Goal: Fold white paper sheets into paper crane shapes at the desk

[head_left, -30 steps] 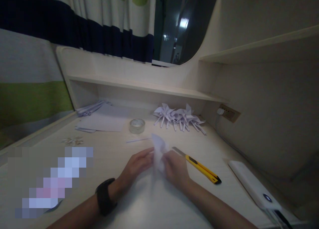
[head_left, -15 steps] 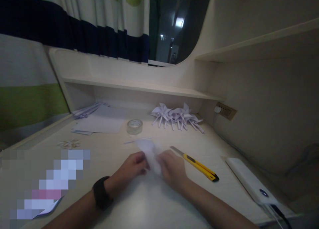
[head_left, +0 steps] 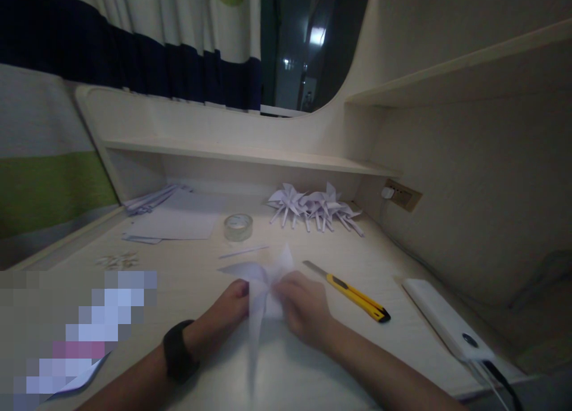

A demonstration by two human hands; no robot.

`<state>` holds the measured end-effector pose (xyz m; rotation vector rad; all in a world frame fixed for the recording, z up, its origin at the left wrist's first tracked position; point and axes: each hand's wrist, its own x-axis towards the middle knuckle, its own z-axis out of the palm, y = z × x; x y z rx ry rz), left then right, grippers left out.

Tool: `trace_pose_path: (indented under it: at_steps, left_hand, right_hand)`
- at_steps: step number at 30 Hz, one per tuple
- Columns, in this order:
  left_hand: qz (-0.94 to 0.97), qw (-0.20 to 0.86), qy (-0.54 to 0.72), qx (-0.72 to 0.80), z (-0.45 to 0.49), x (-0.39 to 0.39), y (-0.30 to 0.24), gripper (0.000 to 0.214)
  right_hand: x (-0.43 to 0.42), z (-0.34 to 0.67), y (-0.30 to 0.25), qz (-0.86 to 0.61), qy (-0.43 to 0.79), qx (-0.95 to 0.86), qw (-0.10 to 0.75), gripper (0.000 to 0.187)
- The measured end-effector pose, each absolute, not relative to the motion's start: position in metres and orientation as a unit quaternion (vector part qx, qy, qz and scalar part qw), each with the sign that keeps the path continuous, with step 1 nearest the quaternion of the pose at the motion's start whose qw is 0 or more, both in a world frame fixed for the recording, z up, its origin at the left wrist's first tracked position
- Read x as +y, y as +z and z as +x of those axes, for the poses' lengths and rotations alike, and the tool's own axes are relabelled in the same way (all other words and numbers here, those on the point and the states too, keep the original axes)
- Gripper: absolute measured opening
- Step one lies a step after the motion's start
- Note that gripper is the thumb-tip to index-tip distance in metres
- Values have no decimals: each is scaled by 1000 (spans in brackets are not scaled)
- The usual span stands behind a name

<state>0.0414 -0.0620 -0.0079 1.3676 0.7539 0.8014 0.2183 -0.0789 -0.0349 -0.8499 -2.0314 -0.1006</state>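
Between my hands is a white paper pinwheel [head_left: 257, 274], its blades spread out and somewhat blurred. My left hand [head_left: 232, 304], below a dark wristband, grips its left side; the fingertips are partly behind the paper. My right hand [head_left: 304, 304] pinches the pinwheel near its centre from the right. Just beyond the pinwheel lies a thin white paper stick [head_left: 243, 252]. A yellow utility knife [head_left: 357, 296] with its blade out rests right of my right hand. Further back stands a roll of clear tape [head_left: 238, 227].
Several finished paper pinwheels [head_left: 313, 205] lie in a pile at the back. White paper sheets [head_left: 179, 217] are at back left, with small pale bits [head_left: 118, 260] nearer. A white power strip-like box [head_left: 447, 321] with cables sits at right. A pixelated patch covers the lower left.
The paper between my hands has turned and opened out, so several pinwheel blades now show. My hands stay close together in nearly the same place. The view has shifted slightly.
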Motion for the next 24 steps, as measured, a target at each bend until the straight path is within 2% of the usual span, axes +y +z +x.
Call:
trace_pose_path:
  at_steps: [6, 12, 18, 24]
  left_hand:
    - [651, 581, 326, 363, 35, -55, -21, 28]
    - [695, 468, 418, 350, 26, -50, -33, 21]
    - [718, 424, 429, 347, 30, -46, -34, 19]
    - [700, 435, 400, 401, 39, -57, -21, 16]
  right_hand:
    - [-78, 221, -33, -324, -25, -836, 443, 26]
    - [-75, 222, -32, -355, 5, -837, 417, 20]
    - [-75, 219, -31, -383, 41, -814, 435, 17]
    - [-75, 216, -32, -389, 36, -800, 456, 14]
